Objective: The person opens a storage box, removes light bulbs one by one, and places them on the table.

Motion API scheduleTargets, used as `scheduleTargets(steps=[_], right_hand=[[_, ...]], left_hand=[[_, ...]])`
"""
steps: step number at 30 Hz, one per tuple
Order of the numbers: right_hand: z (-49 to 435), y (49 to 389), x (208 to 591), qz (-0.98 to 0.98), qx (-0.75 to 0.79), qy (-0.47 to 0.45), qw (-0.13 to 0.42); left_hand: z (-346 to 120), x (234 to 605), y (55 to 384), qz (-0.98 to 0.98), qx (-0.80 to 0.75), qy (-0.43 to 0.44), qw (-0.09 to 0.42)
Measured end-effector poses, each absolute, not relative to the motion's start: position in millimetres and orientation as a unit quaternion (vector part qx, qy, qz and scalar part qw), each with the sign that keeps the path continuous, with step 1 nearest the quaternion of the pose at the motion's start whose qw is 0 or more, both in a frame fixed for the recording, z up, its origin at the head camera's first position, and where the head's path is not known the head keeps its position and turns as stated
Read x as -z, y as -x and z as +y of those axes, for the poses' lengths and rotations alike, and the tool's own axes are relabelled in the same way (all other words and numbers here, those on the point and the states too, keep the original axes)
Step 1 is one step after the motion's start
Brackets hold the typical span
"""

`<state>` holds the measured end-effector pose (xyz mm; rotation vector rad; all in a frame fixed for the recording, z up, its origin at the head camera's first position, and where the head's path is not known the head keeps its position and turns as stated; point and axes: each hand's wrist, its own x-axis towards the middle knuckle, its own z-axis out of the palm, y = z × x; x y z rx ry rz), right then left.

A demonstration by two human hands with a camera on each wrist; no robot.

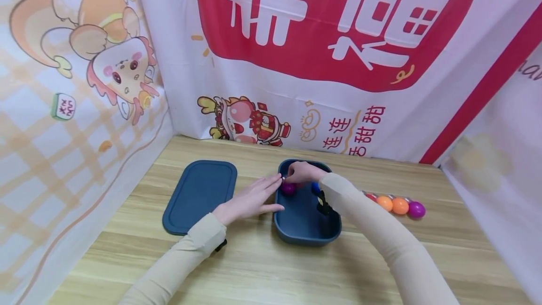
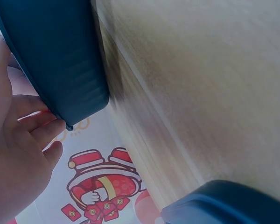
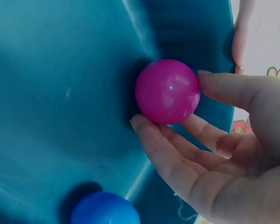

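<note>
Purple and round, the ball (image 3: pixel 167 91) is pinched by the right hand (image 1: pixel 306 172) inside the box (image 1: pixel 306 239), which is touched beside that grip by the left hand (image 1: pixel 251 199), fingers straight, and is best kept still.

1. From where I stand, the purple ball (image 3: pixel 167 92) looks smooth and glossy, with small highlights on its rounded surface. It sits inside the container, near the far left corner, and the person's right hand (image 3: pixel 224 149) holds it between thumb and fingers.

2. I see the container (image 1: pixel 302 215) as a deep, dark blue, rectangular box with rounded corners. It stands upright and uncovered on the wooden tabletop (image 1: pixel 254 272), its long sides running away from the person, whose left hand (image 1: pixel 250 199) touches its left rim.
</note>
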<state>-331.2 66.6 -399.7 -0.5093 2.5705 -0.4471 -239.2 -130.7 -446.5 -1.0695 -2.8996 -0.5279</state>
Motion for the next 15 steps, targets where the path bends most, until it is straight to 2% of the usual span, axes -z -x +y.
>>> scheduleTargets(steps=[15], right_hand=[[70.2, 328.6, 401.2, 0.929, 0.192, 0.155, 0.277]], left_hand=[[-129.8, 447.6, 241.2, -0.924, 0.182, 0.336, -0.01]])
